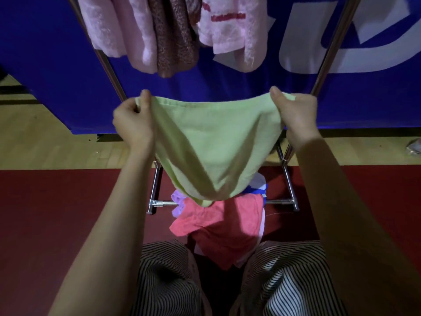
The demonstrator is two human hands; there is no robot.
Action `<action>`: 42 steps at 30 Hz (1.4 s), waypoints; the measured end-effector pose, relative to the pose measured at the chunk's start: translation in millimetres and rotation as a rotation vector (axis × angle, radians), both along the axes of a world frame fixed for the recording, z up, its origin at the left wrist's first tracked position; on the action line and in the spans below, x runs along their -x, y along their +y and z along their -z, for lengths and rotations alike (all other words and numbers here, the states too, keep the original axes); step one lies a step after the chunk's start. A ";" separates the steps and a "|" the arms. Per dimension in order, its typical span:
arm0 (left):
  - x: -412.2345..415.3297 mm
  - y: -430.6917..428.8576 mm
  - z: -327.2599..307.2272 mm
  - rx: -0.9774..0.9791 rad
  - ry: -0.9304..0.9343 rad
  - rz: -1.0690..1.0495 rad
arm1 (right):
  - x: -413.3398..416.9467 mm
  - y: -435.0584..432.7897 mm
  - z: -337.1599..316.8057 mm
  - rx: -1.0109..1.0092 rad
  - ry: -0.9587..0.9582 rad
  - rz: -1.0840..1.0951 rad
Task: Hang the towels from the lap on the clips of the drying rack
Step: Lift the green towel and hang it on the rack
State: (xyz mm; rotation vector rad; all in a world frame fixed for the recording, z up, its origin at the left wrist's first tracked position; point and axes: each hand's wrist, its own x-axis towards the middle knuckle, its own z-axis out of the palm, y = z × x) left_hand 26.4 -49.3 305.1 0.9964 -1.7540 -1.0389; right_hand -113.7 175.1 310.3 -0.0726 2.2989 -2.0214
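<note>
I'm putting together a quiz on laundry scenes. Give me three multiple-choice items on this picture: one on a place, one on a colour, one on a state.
1. Where does the coral towel lie?
A) on the lap
B) over the rack's top bar
C) on the wooden floor

2. What colour is the raised towel?
A) brown
B) light green
C) blue

3. What is the left hand doing?
A) lying flat and open
B) gripping a towel corner
C) resting on a knee

Answers: 1 A, it lies low, close to the body, between the legs. 2 B, the stretched cloth is pale green. 3 B, its fingers curl round one corner, as the right hand does at the other.
</note>
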 end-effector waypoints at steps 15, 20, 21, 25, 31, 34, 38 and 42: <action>39.4 112.5 29.5 -0.308 0.078 0.321 | -30.4 -64.5 24.5 -0.118 -0.235 -0.131; 40.0 120.5 32.9 -0.368 0.113 0.321 | -42.1 -70.5 25.4 0.028 -0.299 -0.182; 40.6 117.4 32.9 -0.391 0.128 0.314 | -44.4 -71.2 23.4 0.075 -0.335 -0.199; 46.5 106.6 39.5 -0.424 0.181 0.312 | -53.3 -76.8 17.9 0.030 -0.456 -0.260; 46.0 109.4 42.7 -0.297 0.118 0.465 | -41.9 -74.5 13.6 0.342 -0.612 -0.389; 47.2 105.5 40.1 -0.194 0.037 0.561 | -33.7 -67.8 12.5 0.410 -0.614 -0.471; 45.2 97.5 42.2 0.040 -0.056 0.487 | -32.0 -57.4 10.0 0.334 -0.593 -0.616; 45.3 97.2 42.6 0.155 -0.104 0.427 | -32.5 -55.0 10.2 0.327 -0.594 -0.635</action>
